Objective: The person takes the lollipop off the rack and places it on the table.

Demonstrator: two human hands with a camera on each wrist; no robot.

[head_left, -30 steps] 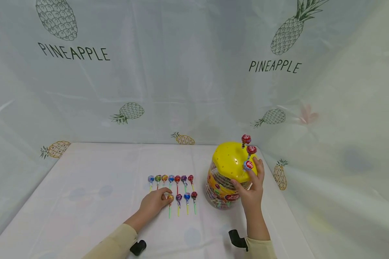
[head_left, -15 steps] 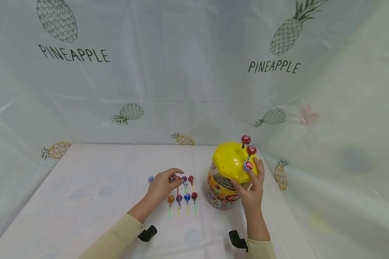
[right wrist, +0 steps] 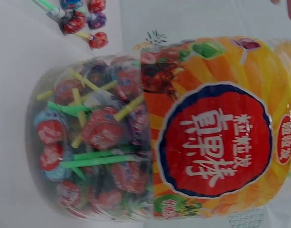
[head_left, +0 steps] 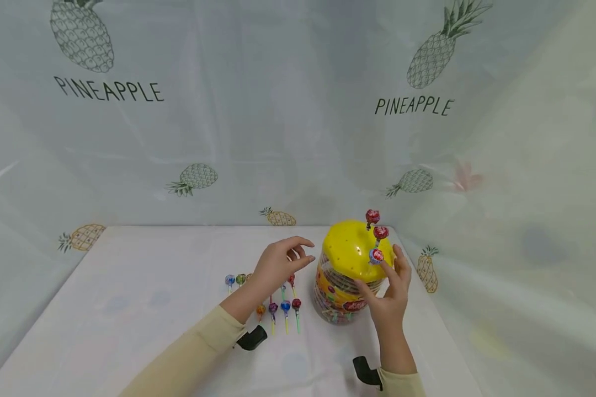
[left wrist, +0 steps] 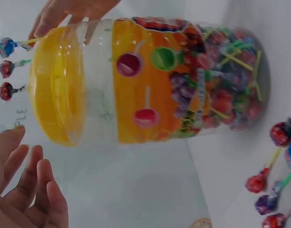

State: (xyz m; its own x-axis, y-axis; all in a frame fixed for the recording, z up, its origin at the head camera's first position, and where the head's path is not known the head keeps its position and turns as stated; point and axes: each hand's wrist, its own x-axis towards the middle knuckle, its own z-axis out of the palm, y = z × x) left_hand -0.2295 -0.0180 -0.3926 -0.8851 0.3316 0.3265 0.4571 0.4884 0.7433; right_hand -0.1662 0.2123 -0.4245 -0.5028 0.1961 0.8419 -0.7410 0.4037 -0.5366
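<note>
A clear candy jar (head_left: 339, 298) filled with lollipops stands upright under a yellow lid (head_left: 347, 251) dotted with small holes. Three lollipops (head_left: 376, 256) stick up from the lid's right side. My right hand (head_left: 389, 300) holds the jar at the lid's edge, thumb in front and fingers along the right side. Just left of the lid hovers my left hand (head_left: 284, 263), its fingers spread and loosely bent. The left wrist view shows that left hand (left wrist: 29, 190) holding nothing, apart from the lid (left wrist: 57, 85). Chinese lettering fills the jar's label (right wrist: 214, 140) in the right wrist view.
Two rows of wrapped lollipops (head_left: 285, 306) lie left of the jar on the white-covered table (head_left: 154, 331). My left forearm hides part of them. A pineapple-print curtain (head_left: 258, 138) hangs behind the table's back edge.
My left hand has moved from the front row's orange lollipop, over the back row, up and right to beside the lid. The right hand has stayed at the jar.
</note>
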